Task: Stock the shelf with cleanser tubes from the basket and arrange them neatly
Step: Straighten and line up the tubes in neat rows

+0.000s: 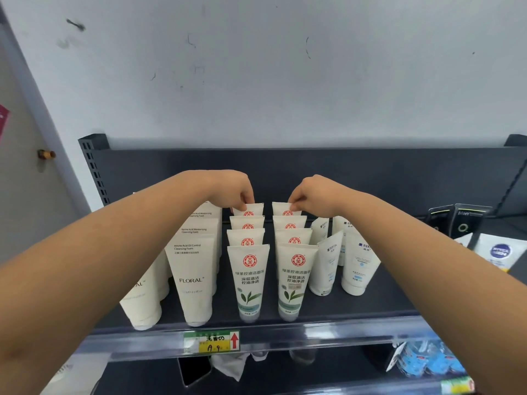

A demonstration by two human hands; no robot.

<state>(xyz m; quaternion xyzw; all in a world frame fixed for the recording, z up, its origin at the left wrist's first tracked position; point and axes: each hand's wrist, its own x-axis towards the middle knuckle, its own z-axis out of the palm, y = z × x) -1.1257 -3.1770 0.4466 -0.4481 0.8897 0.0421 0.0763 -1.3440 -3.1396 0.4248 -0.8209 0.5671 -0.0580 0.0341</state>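
Cleanser tubes (248, 280), rearmost pair pinched by hands (238, 191) (312, 193)

Bright even light, perhaps from overhead; glare on the shelf rail (342, 333), wide-angle bowing at edges.

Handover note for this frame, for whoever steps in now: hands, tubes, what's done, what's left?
Left hand: pinches the top edge of the rear tube of the left row.
Right hand: pinches the top edge of the rear tube of the right row.
Tubes: two rows of red-logo cleanser tubes, four visible in each, stand cap-down on the shelf, between the FLORAL tubes and the blue-label tubes.
Done: both rows lined up, labels forward.
Left: probably settle the two rear tubes and let go. The basket is out of view, so remaining stock is unknown.
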